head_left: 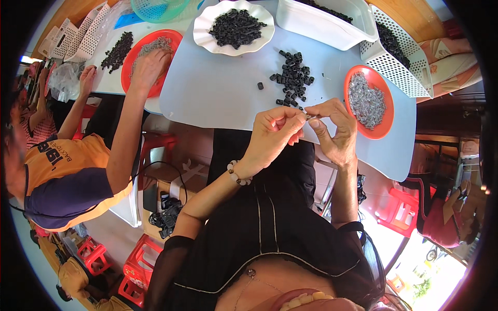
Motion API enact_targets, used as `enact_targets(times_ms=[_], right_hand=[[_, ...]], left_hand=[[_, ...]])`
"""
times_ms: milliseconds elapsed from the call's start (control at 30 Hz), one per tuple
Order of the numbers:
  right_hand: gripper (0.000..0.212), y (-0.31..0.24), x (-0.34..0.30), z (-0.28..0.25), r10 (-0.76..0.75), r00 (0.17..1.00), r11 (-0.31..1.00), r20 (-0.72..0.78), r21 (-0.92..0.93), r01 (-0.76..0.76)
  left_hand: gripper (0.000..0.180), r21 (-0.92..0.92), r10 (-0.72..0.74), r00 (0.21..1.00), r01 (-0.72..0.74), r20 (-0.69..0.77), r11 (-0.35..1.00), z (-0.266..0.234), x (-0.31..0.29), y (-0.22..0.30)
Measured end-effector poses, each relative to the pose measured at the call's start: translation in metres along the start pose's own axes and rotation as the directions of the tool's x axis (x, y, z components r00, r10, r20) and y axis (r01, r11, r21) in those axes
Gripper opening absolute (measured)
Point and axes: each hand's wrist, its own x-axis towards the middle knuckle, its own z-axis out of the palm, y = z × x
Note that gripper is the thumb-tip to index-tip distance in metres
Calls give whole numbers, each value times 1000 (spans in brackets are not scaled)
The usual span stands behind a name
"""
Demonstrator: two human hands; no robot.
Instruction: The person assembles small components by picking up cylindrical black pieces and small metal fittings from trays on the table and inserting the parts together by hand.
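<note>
My left hand (275,136) and my right hand (336,129) meet at the near edge of the light blue table. Both are closed in a pinch, fingertips almost touching, around a tiny shiny piece (308,117). It is too small and too covered by fingers for me to tell its kind. Just beyond lies a loose pile of small black block-like plastic parts (293,78), with one part (260,86) apart on the left. An orange-red oval plate (386,96) heaped with small silvery clear pieces (365,101) sits right of my right hand.
At the back stand a white scalloped dish (201,32) of black parts, a white tub (324,30) and a white perforated basket (415,78). To my left a co-worker's hand (150,67) reaches into a red plate (127,78). Red stools (142,259) stand behind.
</note>
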Motion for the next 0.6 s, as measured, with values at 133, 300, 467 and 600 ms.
enact_targets(times_ms=[133,300,467,600], right_hand=[[18,8,-2,1,122,992,989,-39,92,-118],[28,21,-8,7,237,971,962,-36,150,-229],[31,14,-5,18,361,933,857,-1,395,-332],[26,15,-2,20,390,921,844,2,399,-358]], left_hand=[[16,45,16,998,-13,-69,999,3,4,-1],[13,215,150,975,-114,-161,970,6,8,-7],[13,613,517,856,-411,6,674,5,12,-5],[11,679,549,833,-444,72,584,2,13,-1]])
